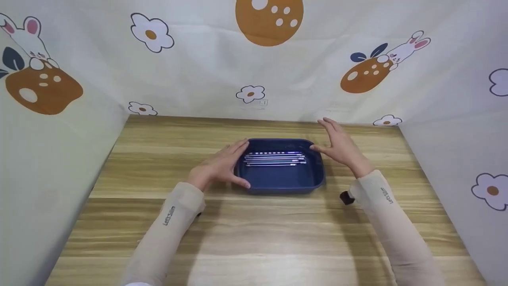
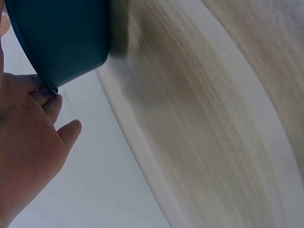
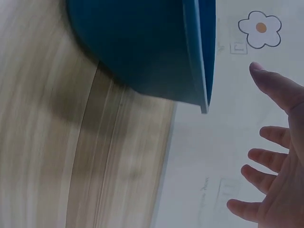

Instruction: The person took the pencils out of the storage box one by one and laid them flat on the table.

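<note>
A dark blue plastic basin (image 1: pixel 285 190) stands on the table, with several slim pencils (image 1: pixel 274 159) lying side by side across its floor. My left hand (image 1: pixel 216 165) holds the basin's left end, its thumb at the front corner and its fingers at the back corner. In the left wrist view some left fingers meet the rim and partly pass behind it. Beside the right end is my right hand (image 1: pixel 343 149), fingers extended and spread. Seen from the right wrist, a gap separates that hand from the basin (image 3: pixel 137 42). The pencils are hidden in both wrist views.
Under the basin is a wood-grain table (image 1: pixel 258 238). A pale curtain (image 1: pixel 198 71) printed with rabbits, oranges and flowers hangs behind its back edge and along both sides. A small black object (image 1: pixel 347 197) shows at the right sleeve cuff.
</note>
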Tool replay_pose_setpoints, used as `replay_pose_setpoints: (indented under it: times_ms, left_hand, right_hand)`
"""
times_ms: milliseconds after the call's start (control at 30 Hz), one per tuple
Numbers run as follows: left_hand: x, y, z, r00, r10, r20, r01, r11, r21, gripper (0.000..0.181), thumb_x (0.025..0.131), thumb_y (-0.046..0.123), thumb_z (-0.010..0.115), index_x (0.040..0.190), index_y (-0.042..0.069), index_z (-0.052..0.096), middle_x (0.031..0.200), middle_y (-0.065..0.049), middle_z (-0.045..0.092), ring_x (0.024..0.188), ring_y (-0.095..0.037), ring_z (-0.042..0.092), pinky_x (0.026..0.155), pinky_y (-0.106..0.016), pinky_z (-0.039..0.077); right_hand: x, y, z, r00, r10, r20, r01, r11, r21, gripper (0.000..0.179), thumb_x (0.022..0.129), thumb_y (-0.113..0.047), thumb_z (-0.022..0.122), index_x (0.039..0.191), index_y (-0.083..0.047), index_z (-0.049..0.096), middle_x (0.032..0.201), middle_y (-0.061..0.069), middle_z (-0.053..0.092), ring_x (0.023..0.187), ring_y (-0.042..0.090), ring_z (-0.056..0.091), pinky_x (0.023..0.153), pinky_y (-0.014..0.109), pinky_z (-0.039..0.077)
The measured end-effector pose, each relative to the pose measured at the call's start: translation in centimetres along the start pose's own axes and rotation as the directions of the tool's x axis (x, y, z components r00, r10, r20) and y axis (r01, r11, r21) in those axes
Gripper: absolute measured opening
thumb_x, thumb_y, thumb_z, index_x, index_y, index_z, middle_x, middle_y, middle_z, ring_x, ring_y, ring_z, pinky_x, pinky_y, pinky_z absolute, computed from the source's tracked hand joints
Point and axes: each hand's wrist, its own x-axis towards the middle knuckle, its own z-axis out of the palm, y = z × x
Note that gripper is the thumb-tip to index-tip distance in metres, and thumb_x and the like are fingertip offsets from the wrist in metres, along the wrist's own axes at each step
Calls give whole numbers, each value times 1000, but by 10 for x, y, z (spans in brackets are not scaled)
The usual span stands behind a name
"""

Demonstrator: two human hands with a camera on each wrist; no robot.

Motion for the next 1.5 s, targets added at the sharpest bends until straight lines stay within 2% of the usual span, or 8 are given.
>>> replay_pose_setpoints:
  times_ms: [133,233,367,667,800,1167,1500]
  left_hand:
    - [1,0,0,1000,13,-11,-13,1000,8,132,57,77,67,152,9,7,160,-6,3,146,-22,5,119,-43,8]
    - [1,1,-1,1000,16,-5,-16,1000,13,132,57,78,67,152,8,7,160,-7,3,146,-23,5,119,-44,9]
    - [1,1,-2,1000,5,-4,-5,1000,26,132,57,77,68,152,9,7,160,-6,4,146,-22,6,119,-44,9]
    - [0,2,-5,1000,-12,20,11,999,47,131,58,78,67,152,10,7,160,-4,2,146,-21,5,119,-42,9]
    - [1,1,-4,999,-20,26,18,998,55,131,57,79,65,153,11,6,160,-3,1,146,-20,4,119,-41,8]
    - [-1,0,-2,1000,-14,0,14,1000,26,133,54,80,65,152,11,8,160,-5,3,146,-23,6,118,-44,9]
    - [-2,1,-2,1000,-9,5,9,1000,30,131,57,76,68,153,11,7,160,-5,3,146,-23,6,119,-42,10]
  right_hand:
    - [-1,-7,0,1000,-6,8,6,999,37,86,81,-44,71,146,-7,29,152,17,25,138,38,27,110,56,27]
    - [-1,-12,1,1000,-11,13,11,998,54,86,81,-45,71,147,-8,29,151,16,27,137,36,29,110,54,28]
    - [-2,-20,3,999,-38,-2,38,996,83,84,82,-49,68,146,-9,31,149,14,32,137,33,31,110,51,29]
    - [-3,-35,8,998,-63,0,63,990,125,78,84,-38,70,146,-10,32,145,14,38,132,33,37,108,51,33]
    - [-1,-40,9,997,-72,13,69,987,148,77,85,-39,69,146,-12,32,144,13,40,131,33,39,105,52,36]
    - [1,-52,19,996,-71,45,60,975,213,75,85,-37,69,146,-15,31,143,12,41,130,32,40,106,51,35]
    - [1,-61,27,995,-90,51,73,960,270,74,85,-31,70,145,-11,33,141,14,44,130,33,40,107,50,35]
